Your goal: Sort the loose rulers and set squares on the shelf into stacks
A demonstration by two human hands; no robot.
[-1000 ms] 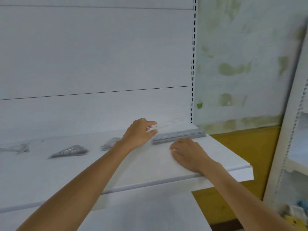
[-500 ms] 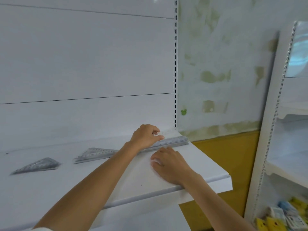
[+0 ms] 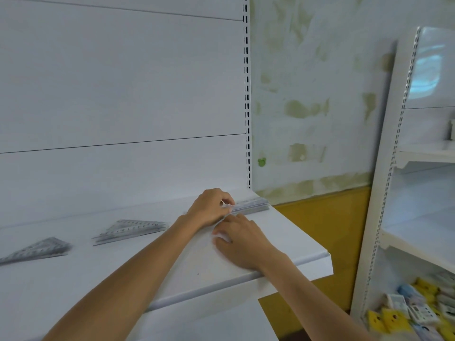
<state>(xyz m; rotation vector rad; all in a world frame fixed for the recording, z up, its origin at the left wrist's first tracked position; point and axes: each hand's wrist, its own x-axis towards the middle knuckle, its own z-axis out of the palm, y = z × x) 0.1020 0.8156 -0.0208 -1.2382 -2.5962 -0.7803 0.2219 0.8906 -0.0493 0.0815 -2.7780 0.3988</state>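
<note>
A stack of clear rulers (image 3: 253,206) lies at the back right corner of the white shelf (image 3: 283,237). My left hand (image 3: 209,207) sits on the stack's left end, its fingers curled onto the rulers. My right hand (image 3: 242,241) lies flat on the shelf just in front of the stack, fingers spread toward it. Two stacks of clear set squares lie further left: one (image 3: 130,228) in the middle, another (image 3: 37,249) near the left edge of view.
The shelf's back panel (image 3: 123,94) rises right behind the stacks, with a slotted upright (image 3: 247,94) at its right end. A second white shelving unit (image 3: 418,193) stands to the right, with small packaged goods (image 3: 423,313) on its lowest level.
The view has swung to the right. My left hand has settled lower onto the ruler stack and my right hand has slid closer to it.
</note>
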